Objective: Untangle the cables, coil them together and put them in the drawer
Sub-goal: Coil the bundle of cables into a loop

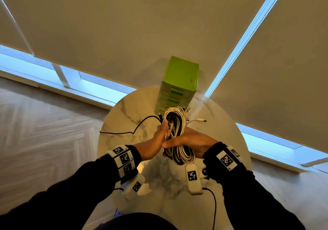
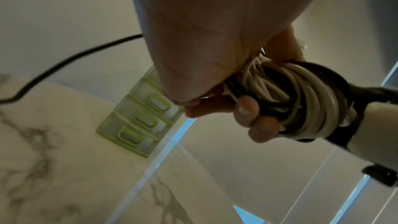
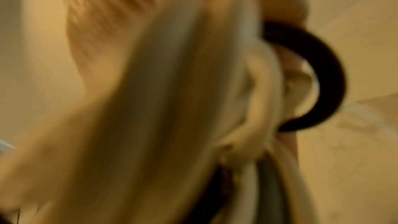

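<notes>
A bundle of white and black cables (image 1: 174,117) is coiled into an oval loop and held above the round marble table (image 1: 127,116). My left hand (image 1: 162,132) grips the coil's left side, thumb lying up along it. My right hand (image 1: 188,141) wraps the middle from the right, thumb across the front. In the left wrist view, right-hand fingers (image 2: 245,110) curl round the coil (image 2: 305,101). One black cable (image 1: 124,132) trails from the coil leftward over the table. A white USB plug (image 1: 201,120) sticks out to the right. The green drawer unit (image 1: 179,80) stands just behind, drawers closed. The right wrist view is blurred.
The drawer unit (image 2: 137,122) sits at the table's far edge, against roller blinds with bright window strips below. The table edge curves close on both sides, and pale wood floor (image 1: 44,132) lies beyond it. The loose black cable (image 2: 64,60) reaches the left rim.
</notes>
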A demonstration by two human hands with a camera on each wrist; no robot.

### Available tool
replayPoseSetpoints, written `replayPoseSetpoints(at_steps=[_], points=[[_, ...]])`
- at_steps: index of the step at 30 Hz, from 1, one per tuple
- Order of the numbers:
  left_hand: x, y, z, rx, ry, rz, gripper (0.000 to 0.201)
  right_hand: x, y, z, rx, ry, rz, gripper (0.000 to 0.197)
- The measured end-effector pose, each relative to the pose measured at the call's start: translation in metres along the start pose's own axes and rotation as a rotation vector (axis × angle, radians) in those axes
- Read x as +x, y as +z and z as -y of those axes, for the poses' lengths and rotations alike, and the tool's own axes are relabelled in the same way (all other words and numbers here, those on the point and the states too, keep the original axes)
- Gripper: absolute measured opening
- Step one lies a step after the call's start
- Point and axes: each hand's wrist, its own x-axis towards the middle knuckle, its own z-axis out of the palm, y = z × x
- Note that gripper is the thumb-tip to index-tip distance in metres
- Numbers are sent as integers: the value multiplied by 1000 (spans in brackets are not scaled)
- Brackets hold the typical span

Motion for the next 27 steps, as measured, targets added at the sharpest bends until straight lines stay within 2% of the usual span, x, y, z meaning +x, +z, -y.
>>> replayPoseSetpoints(at_steps=[4,6,9,14,17,20,21,22,24,25,27], points=[[-3,-7,0,243,-68,-5,122,2,3,-2,-110,-53,-47,47],[-10,-10,-6,356,-7,3,111,1,2,-2,-167,-59,-85,45],[-11,-20,-20,410,122,-12,96,1,1,-7,-145,-80,-140,40],[-19,-32,-39,706,196,-143,74,6,7,-17,-28,-115,-210,30],[-23,-39,-39,817,356,-358,64,6,3,-25,38,-130,-244,18],[-14,-50,-18,765,550,-567,29,1,-3,-28,129,-143,-259,12],[-10,-52,-10,776,603,-630,25,-1,-4,-28,154,-145,-258,13],[-5,-55,-1,805,627,-700,29,-3,-6,-28,172,-146,-256,14],[4,-57,9,838,588,-767,44,-6,-7,-30,196,-150,-250,18],[7,-54,9,795,513,-733,42,-7,-8,-30,197,-148,-247,18],[5,-45,1,550,327,-556,22,-9,-7,-34,167,-141,-254,16]])
